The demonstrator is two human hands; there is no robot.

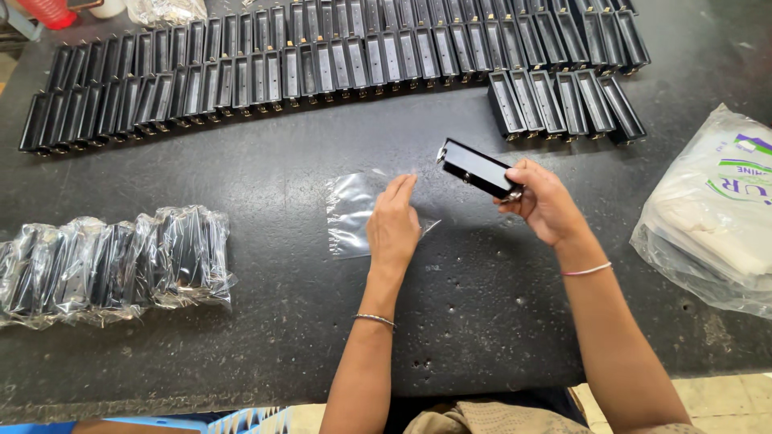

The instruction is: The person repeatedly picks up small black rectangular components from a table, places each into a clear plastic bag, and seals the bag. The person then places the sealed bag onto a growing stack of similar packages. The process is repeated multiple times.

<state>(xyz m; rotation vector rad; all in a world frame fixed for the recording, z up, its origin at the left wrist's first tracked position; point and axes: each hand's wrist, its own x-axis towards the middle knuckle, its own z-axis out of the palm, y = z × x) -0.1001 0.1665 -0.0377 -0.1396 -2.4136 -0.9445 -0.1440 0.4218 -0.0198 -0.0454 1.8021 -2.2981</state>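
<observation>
Nearest us, our forearms reach up from six o'clock over a dark, pitted table [265, 321], its rubbery top scuffed and dotted with small holes. At five o'clock a strip of pale tiled floor [724, 398] shows past the edge.

Our left hand [392, 225] lies flat with fingers together, pressing on a clear, glossy bag [351, 210] at the table's centre. Our right hand [543, 199], at about two o'clock from the left, is clamped on a black, boxy case [476, 168] with a metal clip, held tilted above the table just right of the bag.

From ten to one o'clock run rows [338, 64] of the same hard, open black cases, standing side by side. At nine o'clock lies a crinkled line of bagged cases [112, 261]. At three o'clock sits a soft white sack [716, 217] in clear plastic.
</observation>
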